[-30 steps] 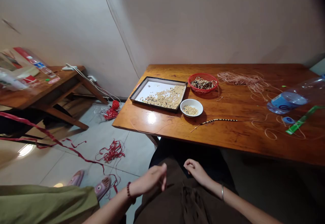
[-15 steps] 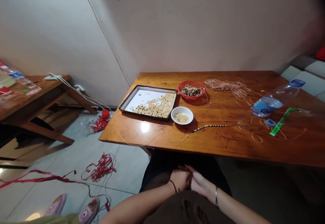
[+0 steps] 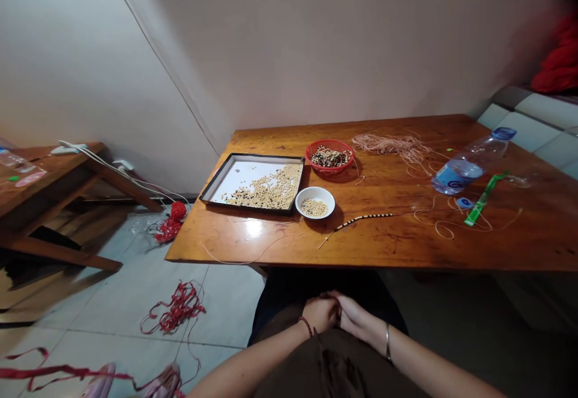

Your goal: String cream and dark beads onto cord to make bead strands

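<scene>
An improvised craft workroom, whether in a home or a shop unclear; 1 wooden desk (image 3: 406, 247) bears a tray (image 3: 230, 175) of loose beads (image 3: 273, 193), a beaded strand (image 3: 365, 217) and tangled cord (image 3: 391, 146); red ribbon (image 3: 178, 309) litters the tiled floor (image 3: 115, 310).

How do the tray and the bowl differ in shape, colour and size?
The tray is rectangular; the bowl is round. The tray has black edges and a white bottom; the bowl looks white. The tray is larger than the bowl. Both hold small, mostly pale beads.
</scene>
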The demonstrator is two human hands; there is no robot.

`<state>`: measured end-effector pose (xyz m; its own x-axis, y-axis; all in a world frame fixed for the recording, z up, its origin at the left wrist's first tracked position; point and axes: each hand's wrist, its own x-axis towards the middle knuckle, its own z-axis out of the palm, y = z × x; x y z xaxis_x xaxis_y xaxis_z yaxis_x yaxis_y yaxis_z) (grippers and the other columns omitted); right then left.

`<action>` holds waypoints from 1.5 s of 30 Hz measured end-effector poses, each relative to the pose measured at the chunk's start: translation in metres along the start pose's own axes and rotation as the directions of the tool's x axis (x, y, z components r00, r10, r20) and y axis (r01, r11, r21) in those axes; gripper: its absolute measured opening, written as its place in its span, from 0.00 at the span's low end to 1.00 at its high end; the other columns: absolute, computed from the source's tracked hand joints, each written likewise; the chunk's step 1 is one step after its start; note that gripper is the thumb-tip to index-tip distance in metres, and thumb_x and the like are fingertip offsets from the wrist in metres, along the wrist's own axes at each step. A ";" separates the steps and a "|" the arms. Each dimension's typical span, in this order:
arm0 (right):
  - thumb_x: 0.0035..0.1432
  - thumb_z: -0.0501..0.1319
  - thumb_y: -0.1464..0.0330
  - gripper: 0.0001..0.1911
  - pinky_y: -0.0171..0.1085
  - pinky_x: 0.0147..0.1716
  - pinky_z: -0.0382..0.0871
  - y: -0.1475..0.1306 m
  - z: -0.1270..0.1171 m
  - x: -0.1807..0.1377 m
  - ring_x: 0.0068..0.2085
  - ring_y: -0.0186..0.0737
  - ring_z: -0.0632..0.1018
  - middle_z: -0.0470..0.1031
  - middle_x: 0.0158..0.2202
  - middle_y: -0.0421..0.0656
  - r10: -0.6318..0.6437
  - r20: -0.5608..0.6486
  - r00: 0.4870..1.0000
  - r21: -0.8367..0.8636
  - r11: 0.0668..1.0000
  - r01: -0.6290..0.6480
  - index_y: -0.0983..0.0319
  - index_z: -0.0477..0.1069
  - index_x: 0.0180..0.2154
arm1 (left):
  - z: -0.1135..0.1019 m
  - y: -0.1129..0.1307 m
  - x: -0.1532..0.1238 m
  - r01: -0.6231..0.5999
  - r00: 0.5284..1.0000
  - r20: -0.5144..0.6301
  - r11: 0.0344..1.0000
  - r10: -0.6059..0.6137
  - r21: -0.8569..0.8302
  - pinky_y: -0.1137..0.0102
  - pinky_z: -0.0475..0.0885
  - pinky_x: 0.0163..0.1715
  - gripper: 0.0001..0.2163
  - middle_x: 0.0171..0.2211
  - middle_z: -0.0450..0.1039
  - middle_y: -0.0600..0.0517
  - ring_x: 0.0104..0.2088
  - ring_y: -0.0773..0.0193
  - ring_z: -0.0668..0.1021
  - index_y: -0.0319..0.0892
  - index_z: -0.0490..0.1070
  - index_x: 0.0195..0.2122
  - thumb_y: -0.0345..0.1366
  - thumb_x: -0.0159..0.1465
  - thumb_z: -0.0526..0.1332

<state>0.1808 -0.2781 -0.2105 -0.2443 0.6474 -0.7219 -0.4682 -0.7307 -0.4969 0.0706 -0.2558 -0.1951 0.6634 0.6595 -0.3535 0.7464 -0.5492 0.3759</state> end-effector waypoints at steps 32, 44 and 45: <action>0.63 0.53 0.67 0.11 0.36 0.37 0.67 -0.124 0.018 -0.117 0.36 0.41 0.78 0.79 0.36 0.45 -0.597 0.596 0.537 -0.793 -0.334 0.509 0.59 0.74 0.40 | -0.250 -0.152 -0.080 0.888 0.259 -0.589 0.428 -0.765 -0.167 0.54 0.68 0.43 0.34 0.48 0.67 0.28 0.50 0.37 0.71 0.29 0.62 0.50 0.59 0.57 0.52; 0.63 0.52 0.68 0.11 0.36 0.36 0.66 -0.120 0.006 -0.121 0.36 0.41 0.78 0.78 0.37 0.44 -0.585 0.586 0.561 -0.807 -0.366 0.463 0.59 0.73 0.39 | -0.277 -0.186 -0.066 0.862 0.170 -0.421 0.341 -0.891 -0.375 0.49 0.67 0.46 0.31 0.49 0.68 0.29 0.50 0.36 0.72 0.30 0.55 0.54 0.47 0.55 0.59; 0.63 0.52 0.68 0.11 0.36 0.36 0.66 -0.119 0.006 -0.121 0.36 0.41 0.78 0.78 0.36 0.44 -0.583 0.587 0.562 -0.807 -0.363 0.467 0.59 0.73 0.39 | -0.277 -0.188 -0.065 0.858 0.165 -0.420 0.340 -0.893 -0.385 0.48 0.66 0.47 0.31 0.50 0.68 0.29 0.50 0.36 0.72 0.30 0.55 0.53 0.46 0.55 0.60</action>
<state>0.2614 -0.2679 -0.0611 -0.3632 0.9167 0.1666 0.7409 0.3926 -0.5450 -0.1282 -0.0531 -0.0051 -0.5793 0.8144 -0.0345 0.8020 0.5770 0.1543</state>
